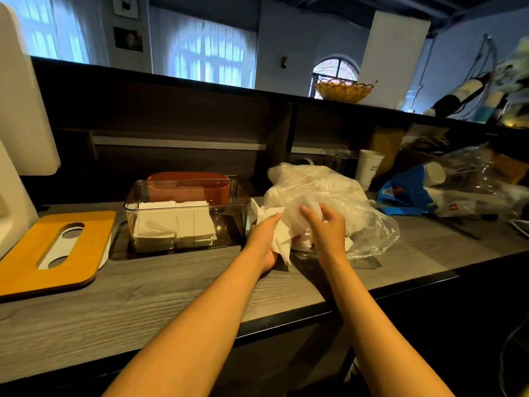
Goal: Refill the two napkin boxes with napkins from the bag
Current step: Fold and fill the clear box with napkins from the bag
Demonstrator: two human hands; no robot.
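The left hand (264, 239) grips a loose, crumpled wad of white napkins (279, 233), corners sticking out above and below the fist. Just right of it, the right hand (326, 224) pinches the thin clear plastic bag (343, 196), bulging with more white napkins. Left of the grip stands the clear napkin box (186, 213), partly filled with flat white stacks.

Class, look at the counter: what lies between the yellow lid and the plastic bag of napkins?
In the head view, the clear napkin box, partly filled, lies between the yellow lid and the plastic bag.
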